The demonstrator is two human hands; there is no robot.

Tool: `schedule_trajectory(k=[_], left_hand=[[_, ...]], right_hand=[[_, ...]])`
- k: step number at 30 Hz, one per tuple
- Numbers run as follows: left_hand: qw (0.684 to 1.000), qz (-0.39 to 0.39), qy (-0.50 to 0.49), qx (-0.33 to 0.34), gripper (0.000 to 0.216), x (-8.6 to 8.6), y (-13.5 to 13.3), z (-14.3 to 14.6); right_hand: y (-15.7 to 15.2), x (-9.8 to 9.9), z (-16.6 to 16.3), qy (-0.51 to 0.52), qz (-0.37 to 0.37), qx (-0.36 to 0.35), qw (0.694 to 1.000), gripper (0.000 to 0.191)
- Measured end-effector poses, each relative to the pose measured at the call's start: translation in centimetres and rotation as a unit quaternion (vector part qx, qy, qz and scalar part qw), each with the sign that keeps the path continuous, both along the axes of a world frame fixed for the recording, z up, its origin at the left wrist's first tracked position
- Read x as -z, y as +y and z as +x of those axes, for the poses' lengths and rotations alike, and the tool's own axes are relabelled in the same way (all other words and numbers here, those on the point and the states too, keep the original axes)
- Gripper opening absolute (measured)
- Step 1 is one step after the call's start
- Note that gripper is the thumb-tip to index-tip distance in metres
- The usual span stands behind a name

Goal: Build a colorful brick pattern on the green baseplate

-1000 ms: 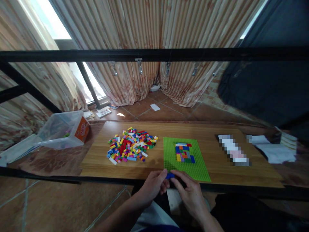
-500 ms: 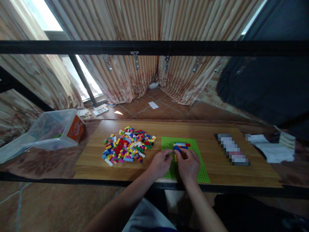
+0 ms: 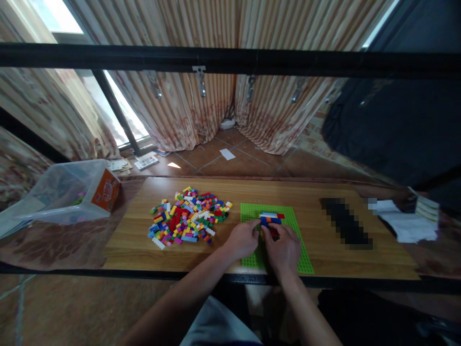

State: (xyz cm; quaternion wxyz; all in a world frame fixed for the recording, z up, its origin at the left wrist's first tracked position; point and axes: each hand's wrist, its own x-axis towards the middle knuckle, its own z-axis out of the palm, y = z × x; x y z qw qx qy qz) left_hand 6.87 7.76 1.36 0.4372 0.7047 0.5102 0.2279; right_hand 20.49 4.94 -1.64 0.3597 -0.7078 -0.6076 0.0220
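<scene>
A green baseplate (image 3: 298,235) lies on the wooden board, carrying a small block of coloured bricks (image 3: 272,217). My right hand (image 3: 283,247) rests over that block, fingers pinched at a blue brick (image 3: 265,221) on its near edge. My left hand (image 3: 244,239) sits at the plate's left edge, fingers curled, fingertips touching the plate beside the right hand. Much of the brick block is hidden under my right hand. A loose pile of coloured bricks (image 3: 187,217) lies to the left on the board.
A clear plastic tub (image 3: 61,192) with an orange label lies tipped at far left. A blurred dark object (image 3: 345,222) and white papers (image 3: 406,223) lie to the right. A black metal bar (image 3: 230,60) crosses overhead. Curtains hang behind.
Both hands moved from the table's near edge up onto the green baseplate, carrying the blue brick to the brick block. The view shifted slightly.
</scene>
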Motion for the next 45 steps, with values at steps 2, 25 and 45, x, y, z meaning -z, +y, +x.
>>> schedule_trajectory(k=[2,25,45], left_hand=[[1.0,0.008,0.015,0.0,0.05,0.0,0.0,0.1],[0.982,0.053,0.18,0.017,0.042,0.0,-0.9,1.2],[0.976,0.124,-0.008,-0.18,0.033,-1.2,-9.1,-12.1]], right_hand=[[0.1,-0.2,0.4,-0.007,0.01,-0.011,1.0,0.037],[-0.6,0.5,0.9,-0.278,-0.028,-0.069,0.958,0.037],[-2.1,2.7,3.0,-0.17,-0.006,-0.041,0.985,0.062]])
